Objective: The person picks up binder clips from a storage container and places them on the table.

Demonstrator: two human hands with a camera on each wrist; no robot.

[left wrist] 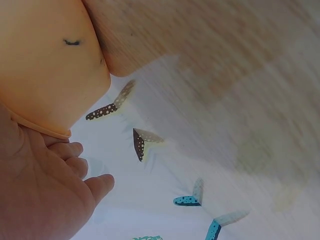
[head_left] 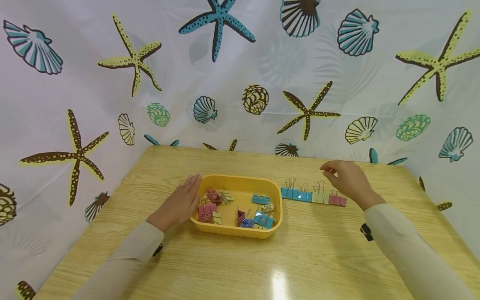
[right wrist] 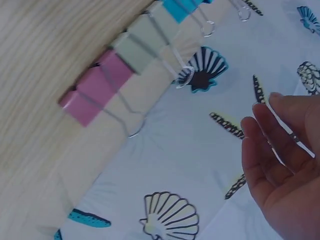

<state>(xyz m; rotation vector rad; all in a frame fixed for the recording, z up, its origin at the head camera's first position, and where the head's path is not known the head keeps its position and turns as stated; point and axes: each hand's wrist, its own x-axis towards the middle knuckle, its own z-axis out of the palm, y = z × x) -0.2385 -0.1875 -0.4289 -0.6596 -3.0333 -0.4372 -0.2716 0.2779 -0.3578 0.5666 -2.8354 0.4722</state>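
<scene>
My left hand (head_left: 183,204) lies with straight fingers against the left rim of a yellow plastic tray (head_left: 236,231). Inside are several binder clips, among them a pink binder clip (head_left: 207,211) and a blue binder clip (head_left: 263,220). To the tray's right runs a row: two blue binder clips (head_left: 290,193), a pale yellow binder clip (head_left: 317,197) and a pink binder clip (head_left: 338,200). Above the row's right end hovers my right hand (head_left: 349,182), fingers loosely bent. The right wrist view shows nothing in that hand (right wrist: 287,165), apart from the pink clip (right wrist: 95,92).
Everything stands on a light wooden table (head_left: 240,266). Behind it and along both sides hangs a white cloth (head_left: 232,125) printed with starfish and shells. The row of clips starts close beside the tray's right wall, handles pointing toward the back.
</scene>
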